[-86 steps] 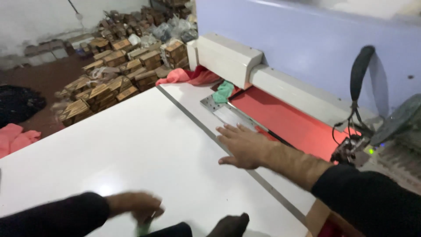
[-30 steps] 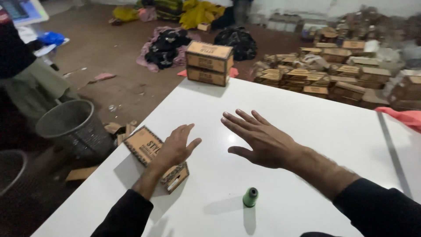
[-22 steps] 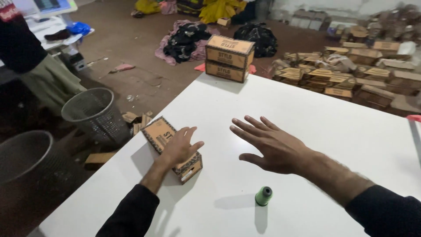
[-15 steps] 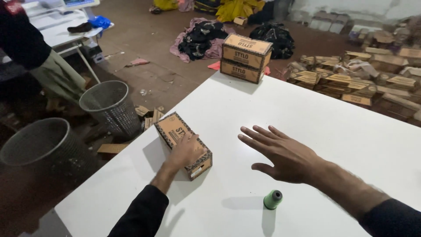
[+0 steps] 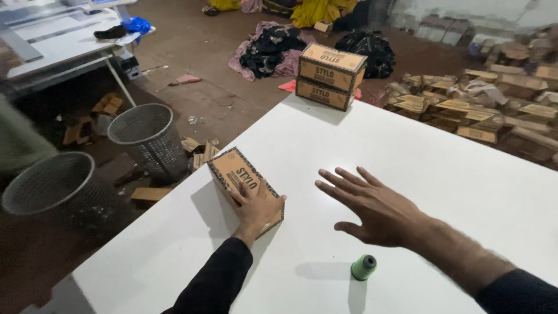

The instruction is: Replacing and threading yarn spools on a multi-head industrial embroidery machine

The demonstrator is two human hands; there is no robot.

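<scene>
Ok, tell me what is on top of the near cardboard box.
The left hand lies flat on the box, covering its near end. The printed far end of the lid shows bare. What is under the palm is hidden. The right hand hovers beside it, apart.

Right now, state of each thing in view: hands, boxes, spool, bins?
left hand: flat on top of the near cardboard box, not gripping
right hand: open, fingers spread, above the table, holding nothing
near cardboard box: closed, lying on the white table by its left edge
stacked boxes: closed, one on the other, at the far edge
green thread spool: upright, untouched
two mesh bins: upright on the floor; contents cannot be told
</scene>
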